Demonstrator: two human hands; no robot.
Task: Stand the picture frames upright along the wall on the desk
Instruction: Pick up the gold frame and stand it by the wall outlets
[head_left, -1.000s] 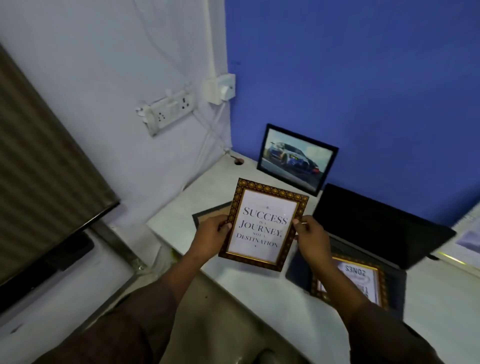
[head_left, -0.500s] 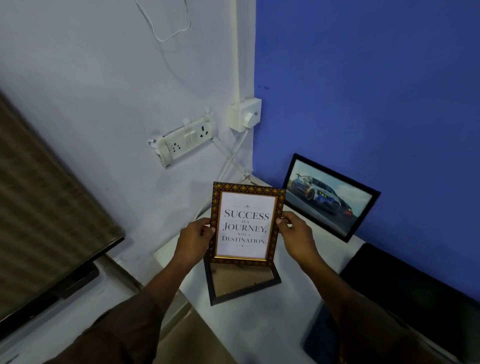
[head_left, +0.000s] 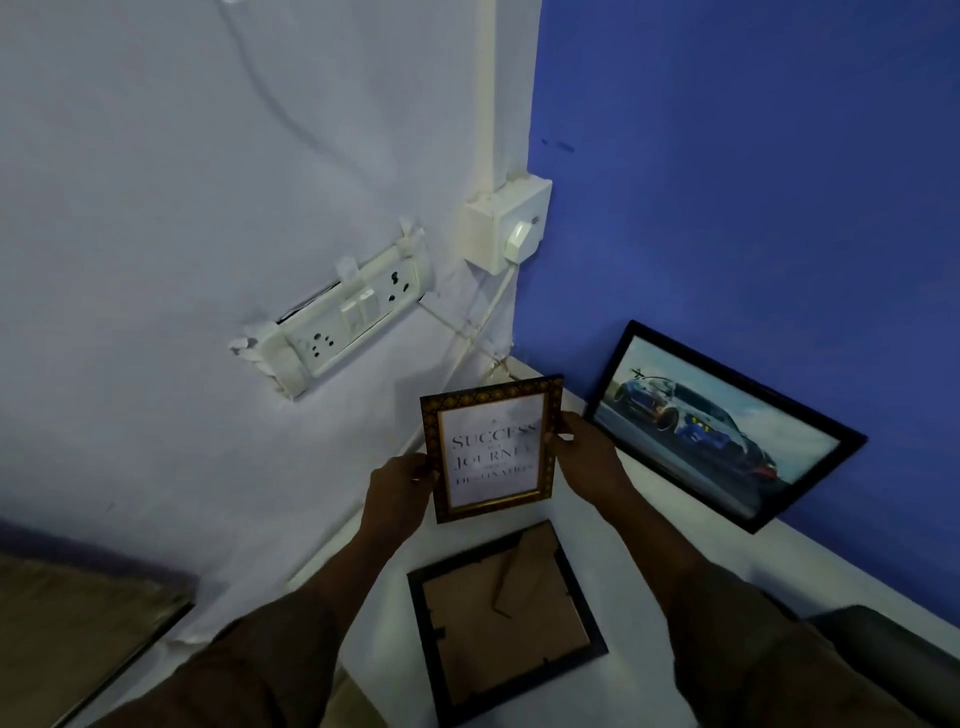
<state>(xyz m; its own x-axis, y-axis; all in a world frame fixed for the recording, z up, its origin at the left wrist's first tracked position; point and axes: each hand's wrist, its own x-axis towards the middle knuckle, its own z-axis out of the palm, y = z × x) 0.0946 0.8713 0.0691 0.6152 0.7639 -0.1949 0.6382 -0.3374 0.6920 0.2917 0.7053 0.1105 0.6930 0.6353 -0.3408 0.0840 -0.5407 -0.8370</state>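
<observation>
I hold a small gold-patterned quote frame (head_left: 491, 449) upright near the desk's back-left corner. My left hand (head_left: 400, 491) grips its left edge and my right hand (head_left: 587, 452) grips its right edge. Whether its bottom touches the white desk (head_left: 613, 551) I cannot tell. A black-framed car picture (head_left: 719, 423) stands leaning against the blue wall to the right. A dark frame (head_left: 501, 613) lies face down on the desk just below my hands, its brown backing and folded stand showing.
A white socket strip (head_left: 337, 325) and a switch box (head_left: 506, 223) with cables are mounted on the pale left wall above the corner. A dark object (head_left: 893, 647) sits at the desk's right edge. A dark panel (head_left: 62, 623) shows at lower left.
Both hands carried the quote frame away from me toward the back-left corner, turning it more upright. The view shifted left and up, bringing the corner and sockets closer.
</observation>
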